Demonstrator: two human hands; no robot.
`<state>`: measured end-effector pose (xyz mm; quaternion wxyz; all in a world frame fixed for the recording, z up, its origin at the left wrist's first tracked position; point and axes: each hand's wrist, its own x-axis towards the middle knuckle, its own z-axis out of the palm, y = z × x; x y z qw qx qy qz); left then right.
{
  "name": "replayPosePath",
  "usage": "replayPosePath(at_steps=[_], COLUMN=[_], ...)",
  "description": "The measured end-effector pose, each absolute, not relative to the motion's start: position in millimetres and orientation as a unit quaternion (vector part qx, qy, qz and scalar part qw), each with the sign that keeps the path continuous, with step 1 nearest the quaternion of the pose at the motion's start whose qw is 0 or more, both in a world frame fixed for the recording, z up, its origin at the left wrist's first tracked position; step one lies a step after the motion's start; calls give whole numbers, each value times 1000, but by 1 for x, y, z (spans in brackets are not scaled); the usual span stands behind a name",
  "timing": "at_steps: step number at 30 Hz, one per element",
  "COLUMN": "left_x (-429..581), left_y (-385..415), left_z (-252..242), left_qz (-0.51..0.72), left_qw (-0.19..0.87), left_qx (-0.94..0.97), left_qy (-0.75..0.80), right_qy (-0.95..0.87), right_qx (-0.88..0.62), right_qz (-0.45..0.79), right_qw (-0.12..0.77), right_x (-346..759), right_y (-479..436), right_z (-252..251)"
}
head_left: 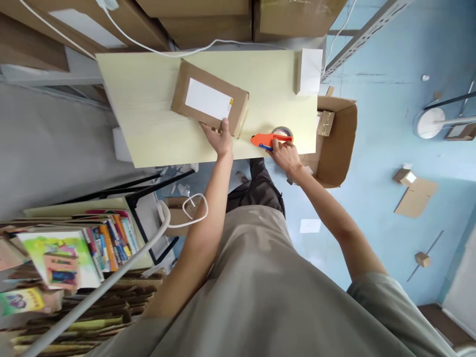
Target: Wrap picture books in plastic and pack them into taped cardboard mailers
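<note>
Though askew, cardboard box (210, 98) in left hand (220, 139)

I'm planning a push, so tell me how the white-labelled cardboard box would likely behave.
The cardboard box will probably feel stiff: its edges look straight and its panels flat. With that boxy shape, it would likely slide rather than roll. Weight is hard to guess, since its contents are hidden.
</note>
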<state>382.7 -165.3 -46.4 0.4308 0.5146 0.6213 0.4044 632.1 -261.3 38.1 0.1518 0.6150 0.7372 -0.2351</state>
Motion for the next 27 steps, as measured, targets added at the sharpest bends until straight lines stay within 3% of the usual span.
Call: replayPosePath(at_steps=[7,15,20,27], left_x=[343,360,360,351], left_y=[-201,-189,-192,-199], left_z=[-22,-49,-31,-23], left_qz=[342,404,393,374], left_qw=[468,457,498,510], left_qx=[532,392,352,358], left_qy=[617,688,689,687], right_qy=[758,690,680,732], right_qx=[565,655,691,646], right_qz=[-268,-222,-158,-175], right_qw=[183,214,186,126], right_x=[582,669,700,663], right_y=[-292,-312,-261,-156], right_z=[39,55,52,11])
